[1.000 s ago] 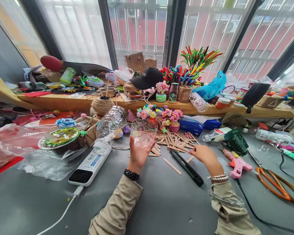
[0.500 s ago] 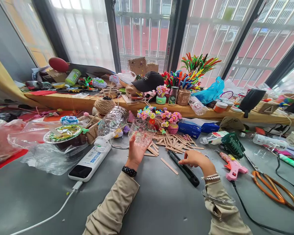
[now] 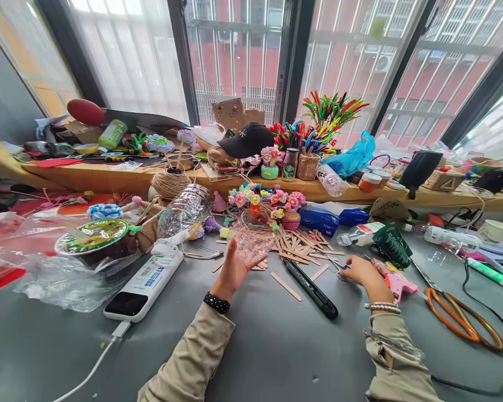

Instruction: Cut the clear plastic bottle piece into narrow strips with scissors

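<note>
My left hand is raised palm-up over the grey table, its fingers closed round the bottom of a clear plastic cup. My right hand lies low on the table to the right. Its fingers are curled down onto the handle of a small pair of metal scissors, right beside a pink glue gun. Between the hands lie a black utility knife and a loose wooden stick. A pile of wooden craft sticks is spread just behind them.
A white power bank with its cable lies at the left, near a clear plastic bottle and crumpled plastic bags. Orange scissors and black cables lie at the right. The wooden ledge behind is crowded with pipe cleaners, a cap and jars.
My right hand has moved right, away from the black knife, and come down on the small scissors by the glue gun. My left hand holds the cup slightly lower.
</note>
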